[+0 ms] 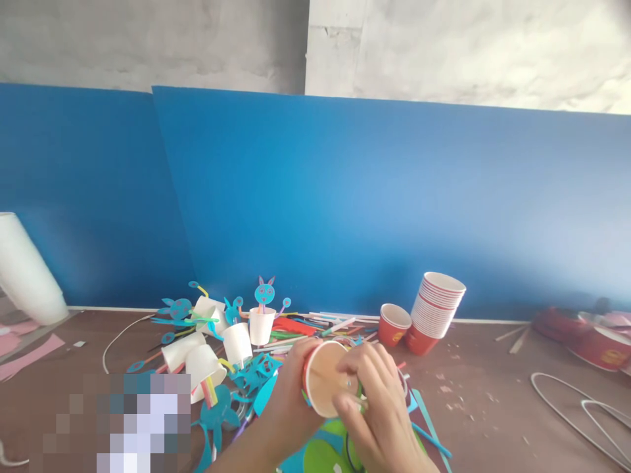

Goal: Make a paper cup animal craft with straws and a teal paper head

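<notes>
A red paper cup (323,381) is tilted with its mouth facing me, and its pale inside shows. My left hand (290,401) is wrapped round the cup's left side. My right hand (377,407) is at the right rim, thumb and fingers bent together in front of the opening. Something thin and pale seems to lie between them, but I cannot make out what. Under both hands lie green and blue paper pieces (320,456). To the left stands a white cup (262,326) with a blue rabbit-eared paper face (265,293) and bent straw arms.
Several white cups (183,348) with straws and blue cutouts lie at the left. Behind my hands are loose straws (340,325). A tall cup stack (436,309) and a single red cup (394,325) stand right. A white cable (566,401) curls farther right; a blue panel (345,197) rises behind.
</notes>
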The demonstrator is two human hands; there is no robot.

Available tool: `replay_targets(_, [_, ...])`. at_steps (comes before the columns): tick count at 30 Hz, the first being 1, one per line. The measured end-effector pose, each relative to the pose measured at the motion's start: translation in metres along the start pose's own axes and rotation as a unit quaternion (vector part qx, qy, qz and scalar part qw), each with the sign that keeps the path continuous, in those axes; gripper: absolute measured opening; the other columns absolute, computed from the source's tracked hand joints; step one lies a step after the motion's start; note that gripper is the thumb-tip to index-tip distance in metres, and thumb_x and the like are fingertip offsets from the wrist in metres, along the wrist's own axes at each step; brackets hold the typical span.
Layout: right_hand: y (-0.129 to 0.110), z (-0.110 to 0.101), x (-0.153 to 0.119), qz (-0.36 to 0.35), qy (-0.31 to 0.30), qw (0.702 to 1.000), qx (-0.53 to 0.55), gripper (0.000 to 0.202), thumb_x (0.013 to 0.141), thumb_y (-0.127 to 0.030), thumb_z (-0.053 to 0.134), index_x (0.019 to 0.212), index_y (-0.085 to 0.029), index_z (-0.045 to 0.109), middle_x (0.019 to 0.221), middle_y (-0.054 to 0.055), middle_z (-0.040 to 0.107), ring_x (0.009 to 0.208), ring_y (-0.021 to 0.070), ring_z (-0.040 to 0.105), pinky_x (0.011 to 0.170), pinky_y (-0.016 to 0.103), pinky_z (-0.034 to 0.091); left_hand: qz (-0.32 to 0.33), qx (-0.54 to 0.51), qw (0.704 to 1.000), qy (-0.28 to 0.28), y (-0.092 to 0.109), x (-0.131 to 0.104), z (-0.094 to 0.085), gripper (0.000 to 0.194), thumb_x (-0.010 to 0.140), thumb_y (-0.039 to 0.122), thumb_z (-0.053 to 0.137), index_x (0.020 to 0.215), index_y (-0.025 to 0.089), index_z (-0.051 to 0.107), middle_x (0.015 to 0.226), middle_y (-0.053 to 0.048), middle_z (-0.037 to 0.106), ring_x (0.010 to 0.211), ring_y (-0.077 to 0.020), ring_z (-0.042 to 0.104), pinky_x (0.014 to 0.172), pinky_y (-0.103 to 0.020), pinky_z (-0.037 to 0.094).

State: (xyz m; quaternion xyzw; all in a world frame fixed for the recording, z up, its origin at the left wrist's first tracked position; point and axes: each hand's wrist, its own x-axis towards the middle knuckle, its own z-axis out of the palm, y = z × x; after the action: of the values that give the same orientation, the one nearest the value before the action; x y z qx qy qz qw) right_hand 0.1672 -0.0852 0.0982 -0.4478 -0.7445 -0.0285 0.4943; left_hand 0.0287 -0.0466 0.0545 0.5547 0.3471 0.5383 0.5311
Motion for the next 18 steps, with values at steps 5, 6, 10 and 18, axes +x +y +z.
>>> replay_targets(5, [0.014,0.003,-0.001,0.204,0.022,0.971,0.12,0.028,0.096,-0.031,0.031,0.087,-0.023,0.056,0.079,0.004,0.06,0.075,0.0206,0.057,0.065,0.03,0.045,0.045,0.067,0.994,0.07,0.007,0.004,-0.011,0.046,0.066,0.036,0.078,0.107,0.023,0.061,0.099,-0.007,0.068,0.097,-0.03,0.062,0.088,-0.041,0.049])
replay_targets(6, [0.017,0.007,-0.001,0.225,-0.018,0.966,0.128,0.024,0.094,-0.03,0.036,0.085,-0.023,0.058,0.074,0.003,0.06,0.069,0.0194,0.057,0.061,0.028,0.045,0.034,0.062,0.995,0.071,0.007,0.005,-0.014,0.042,0.067,0.038,0.077,0.103,0.022,0.063,0.096,-0.007,0.07,0.097,-0.0305,0.062,0.089,-0.041,0.049])
replay_targets(10, [0.018,0.03,-0.004,0.196,-0.142,0.955,0.171,0.03,0.081,-0.019,0.053,0.11,-0.022,0.06,0.085,0.003,0.065,0.068,0.0176,0.058,0.061,0.026,0.047,0.009,-0.006,0.999,0.048,0.007,0.003,-0.016,0.04,0.064,0.043,0.079,0.094,0.019,0.069,0.096,-0.009,0.073,0.096,-0.0322,0.064,0.091,-0.042,0.049])
replay_targets(18, [0.015,0.047,-0.009,0.181,-0.205,0.944,0.187,0.026,0.093,-0.029,0.043,0.081,-0.016,0.062,0.071,0.002,0.062,0.063,0.0151,0.052,0.058,0.023,0.04,0.007,-0.11,0.994,0.005,0.012,0.004,-0.01,0.061,0.063,0.046,0.08,0.113,0.015,0.066,0.106,-0.013,0.071,0.104,-0.0337,0.062,0.095,-0.044,0.048])
